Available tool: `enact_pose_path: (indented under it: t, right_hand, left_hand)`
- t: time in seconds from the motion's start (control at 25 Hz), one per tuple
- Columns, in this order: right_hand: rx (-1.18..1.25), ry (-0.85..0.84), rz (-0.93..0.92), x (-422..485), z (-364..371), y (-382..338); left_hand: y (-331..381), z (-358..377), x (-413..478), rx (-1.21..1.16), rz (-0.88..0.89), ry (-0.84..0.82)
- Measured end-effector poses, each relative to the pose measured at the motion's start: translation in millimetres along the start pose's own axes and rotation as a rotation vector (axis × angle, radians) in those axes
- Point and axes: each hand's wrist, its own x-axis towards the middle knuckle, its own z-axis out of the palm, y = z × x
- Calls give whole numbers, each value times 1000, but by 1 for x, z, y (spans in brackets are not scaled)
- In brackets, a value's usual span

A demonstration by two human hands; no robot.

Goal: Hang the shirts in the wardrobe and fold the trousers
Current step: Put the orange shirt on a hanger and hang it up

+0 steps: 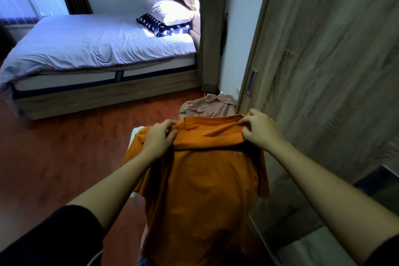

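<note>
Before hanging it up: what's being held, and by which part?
The orange polo shirt, held at the collar: left hand grips its left end, right hand pinches its right end.

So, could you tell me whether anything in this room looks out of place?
Yes: a tan garment lies crumpled on the wooden floor beside the sliding wardrobe door, neither hung nor folded.
</note>
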Motion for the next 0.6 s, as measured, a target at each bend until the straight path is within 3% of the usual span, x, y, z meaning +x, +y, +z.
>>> enact_pose_path:
  t: [0.08, 0.2, 0.36, 0.44, 0.52, 0.6]
  right_hand:
    - [55, 33, 90, 3, -10, -9]
    - [205, 131, 196, 4, -28, -20]
    - [366, 111, 341, -5, -44, -21]
    - [397, 125, 335, -19, -66, -13]
    - [374, 138, 335, -43, -93, -3]
    - [341, 151, 321, -73, -123, 6]
  left_hand:
    - [19, -15, 9, -37, -4, 198]
    - [51, -48, 22, -254, -30, 222]
    - [80, -83, 35, -251, 60, -56]
    - [95, -102, 38, -115, 157, -227]
    - [118, -117, 36, -20, 278, -305]
    - [151, -127, 32, -183, 398, -320]
